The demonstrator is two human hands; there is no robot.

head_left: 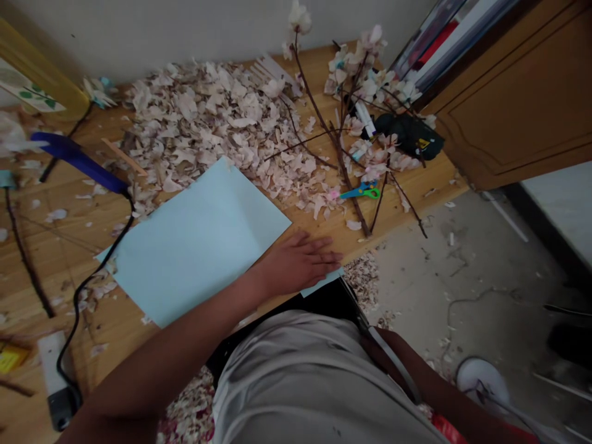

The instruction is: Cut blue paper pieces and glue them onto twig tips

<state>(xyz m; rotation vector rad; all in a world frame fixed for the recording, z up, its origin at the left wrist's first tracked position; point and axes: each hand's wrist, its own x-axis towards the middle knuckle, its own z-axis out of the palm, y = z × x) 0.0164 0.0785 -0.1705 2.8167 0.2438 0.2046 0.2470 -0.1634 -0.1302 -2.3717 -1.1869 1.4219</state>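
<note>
My left hand (303,262) lies palm down at the front edge of the wooden table, fingers stretched out, holding nothing. Beneath my left forearm is a large sheet of light blue paper (198,246). A smaller light blue paper piece (324,282) shows below my fingers, at the table's edge. My right arm reaches in from the lower right beside my body; its fingers are hidden behind my grey shirt. Just beyond my left hand lie blue and green scissors (363,191) and a branch with pale blossoms (340,148).
Dried petals (208,117) are heaped against the wall. At left are a purple-handled corded tool (81,161), a power strip (58,379) and a bottle of yellow liquid (46,80). A dark pouch-like object (409,135) sits near a wooden cabinet door (513,92).
</note>
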